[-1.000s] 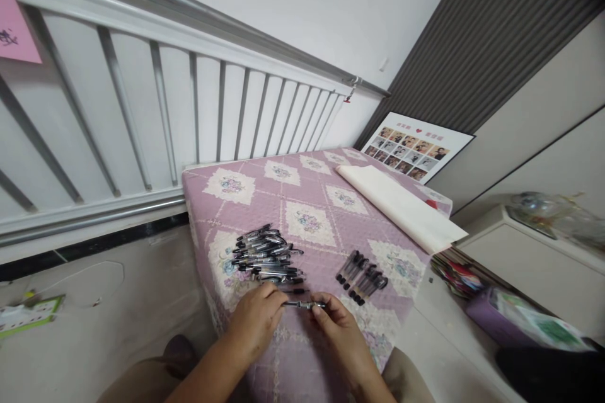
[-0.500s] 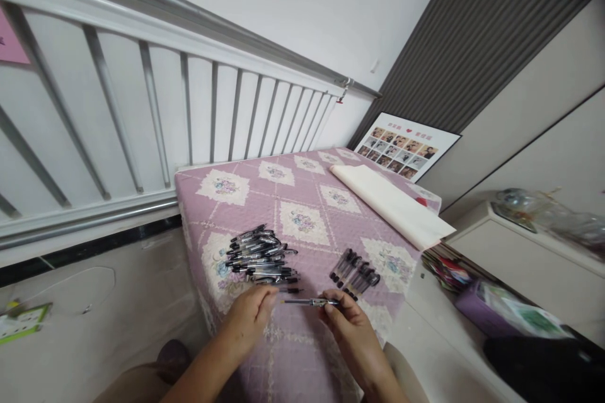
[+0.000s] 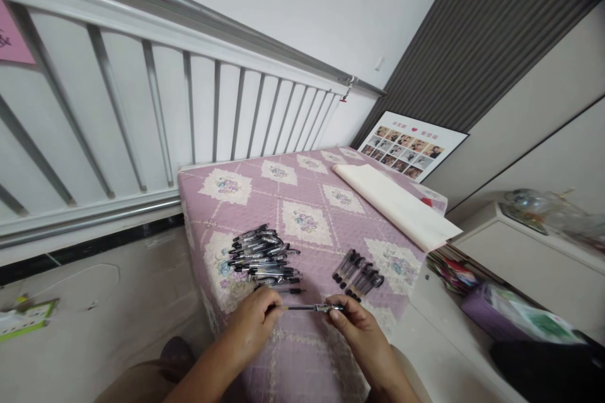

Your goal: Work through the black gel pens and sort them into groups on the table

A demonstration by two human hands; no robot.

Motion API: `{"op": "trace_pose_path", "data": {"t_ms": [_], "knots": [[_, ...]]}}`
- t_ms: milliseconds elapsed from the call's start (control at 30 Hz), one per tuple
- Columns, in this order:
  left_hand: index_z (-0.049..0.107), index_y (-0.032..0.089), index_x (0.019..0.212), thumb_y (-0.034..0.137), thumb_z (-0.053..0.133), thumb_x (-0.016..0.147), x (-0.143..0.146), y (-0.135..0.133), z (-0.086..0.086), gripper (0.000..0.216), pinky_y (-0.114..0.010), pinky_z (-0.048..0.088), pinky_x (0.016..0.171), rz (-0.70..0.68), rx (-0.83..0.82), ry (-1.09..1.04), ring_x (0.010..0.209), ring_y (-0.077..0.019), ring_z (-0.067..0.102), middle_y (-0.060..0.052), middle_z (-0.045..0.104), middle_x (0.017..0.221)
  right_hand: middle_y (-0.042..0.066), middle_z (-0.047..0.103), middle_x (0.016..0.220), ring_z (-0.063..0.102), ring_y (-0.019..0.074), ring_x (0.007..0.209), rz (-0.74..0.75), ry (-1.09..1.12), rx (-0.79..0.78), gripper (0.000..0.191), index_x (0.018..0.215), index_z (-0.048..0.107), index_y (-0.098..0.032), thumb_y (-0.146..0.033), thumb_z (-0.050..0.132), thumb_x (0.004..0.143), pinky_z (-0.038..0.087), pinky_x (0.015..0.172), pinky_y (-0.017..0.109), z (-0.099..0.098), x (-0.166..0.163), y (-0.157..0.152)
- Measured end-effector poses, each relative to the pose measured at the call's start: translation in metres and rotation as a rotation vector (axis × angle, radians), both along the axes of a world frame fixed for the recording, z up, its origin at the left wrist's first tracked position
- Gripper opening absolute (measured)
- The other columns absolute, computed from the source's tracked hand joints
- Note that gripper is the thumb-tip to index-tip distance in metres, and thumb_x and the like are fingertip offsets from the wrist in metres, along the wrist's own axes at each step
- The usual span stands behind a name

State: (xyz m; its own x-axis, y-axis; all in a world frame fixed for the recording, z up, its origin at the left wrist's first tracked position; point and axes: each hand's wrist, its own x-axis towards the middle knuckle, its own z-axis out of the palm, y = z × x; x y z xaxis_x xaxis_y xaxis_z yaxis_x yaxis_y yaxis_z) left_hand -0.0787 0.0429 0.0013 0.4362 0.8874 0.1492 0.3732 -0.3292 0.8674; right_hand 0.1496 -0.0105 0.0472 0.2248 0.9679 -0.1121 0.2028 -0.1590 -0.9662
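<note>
A slim pen (image 3: 302,307) is stretched level between my two hands, above the near part of the cloth. My right hand (image 3: 352,321) pinches its thicker clip end with thumb and fingers. At the thin left end, my left hand (image 3: 259,315) has its fingers closed on the tip, which they hide. Just beyond my left hand is a heap of black and clear pens (image 3: 262,255), lying crosswise over each other. A black-gripped pen piece (image 3: 293,291) sits at the heap's near edge, partly behind my left hand. Several pens lie side by side in a row (image 3: 358,274) beyond my right hand.
Purple flowered cloth (image 3: 265,208) covers the table or bed. A cream sheet (image 3: 397,204) lies along its right side, with a photo board (image 3: 411,146) behind. A white radiator (image 3: 203,107) runs along the wall. A purple box (image 3: 491,308) stands at right.
My left hand has closed the gap to the pen's thin end and now grips it. My right hand keeps its hold on the other end. The view has shifted slightly.
</note>
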Motion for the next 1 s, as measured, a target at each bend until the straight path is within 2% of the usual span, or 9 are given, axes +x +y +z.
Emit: {"op": "trace_pose_path", "data": {"t_ms": [133,367,567,667,800,1000], "knots": [[0.055,0.021,0.079,0.012,0.049,0.08,-0.001,-0.002,0.003,0.011,-0.027,0.039,0.073,0.03,0.049,-0.003,0.08,-0.0169,0.056,0.0,0.06,0.082,0.0,0.062,0.071,0.055,0.0159,0.069,0.03,0.047,-0.028,0.033,0.084,0.069,-0.021,-0.051,0.073,0.069,0.045,0.068,0.029,0.001,-0.005,-0.001],[0.053,0.021,0.083,0.01,0.049,0.082,0.0,-0.007,0.005,0.012,-0.028,0.038,0.074,0.022,0.128,0.079,0.084,-0.0179,0.055,-0.001,0.058,0.087,-0.002,0.059,0.065,0.052,0.0134,0.064,-0.035,0.125,-0.052,0.036,0.081,0.066,-0.021,-0.055,0.071,0.07,0.043,0.064,0.025,-0.006,-0.01,-0.002],[0.054,0.021,0.086,0.01,0.051,0.082,0.001,-0.008,0.006,0.012,-0.029,0.039,0.075,0.027,0.122,0.139,0.087,-0.0182,0.056,-0.001,0.058,0.09,-0.002,0.056,0.062,0.05,0.0116,0.06,-0.079,0.132,-0.063,0.039,0.074,0.064,-0.019,-0.057,0.069,0.072,0.043,0.06,0.024,-0.013,-0.012,0.0],[0.055,0.021,0.086,0.01,0.052,0.082,0.002,-0.008,0.006,0.012,-0.028,0.039,0.075,0.029,0.105,0.158,0.087,-0.0182,0.057,-0.001,0.06,0.09,-0.002,0.058,0.066,0.053,0.0116,0.062,-0.111,0.206,-0.051,0.038,0.082,0.066,-0.02,-0.055,0.073,0.069,0.046,0.061,0.024,-0.014,-0.015,0.001],[0.059,0.022,0.094,0.012,0.053,0.082,0.001,-0.006,0.007,0.016,-0.03,0.04,0.079,0.01,0.078,0.187,0.092,-0.0194,0.058,-0.001,0.062,0.096,-0.001,0.063,0.081,0.059,0.0142,0.068,-0.145,0.4,-0.025,0.049,0.099,0.065,-0.025,-0.046,0.083,0.059,0.051,0.066,0.03,-0.013,-0.021,0.002],[0.063,0.024,0.092,0.019,0.05,0.087,0.001,-0.006,0.006,0.016,-0.029,0.042,0.079,-0.055,0.09,0.266,0.091,-0.019,0.059,-0.002,0.063,0.094,-0.004,0.061,0.073,0.058,0.011,0.064,-0.169,0.522,-0.04,0.045,0.09,0.065,-0.023,-0.04,0.088,0.054,0.05,0.064,0.025,-0.012,-0.025,0.008]]}}
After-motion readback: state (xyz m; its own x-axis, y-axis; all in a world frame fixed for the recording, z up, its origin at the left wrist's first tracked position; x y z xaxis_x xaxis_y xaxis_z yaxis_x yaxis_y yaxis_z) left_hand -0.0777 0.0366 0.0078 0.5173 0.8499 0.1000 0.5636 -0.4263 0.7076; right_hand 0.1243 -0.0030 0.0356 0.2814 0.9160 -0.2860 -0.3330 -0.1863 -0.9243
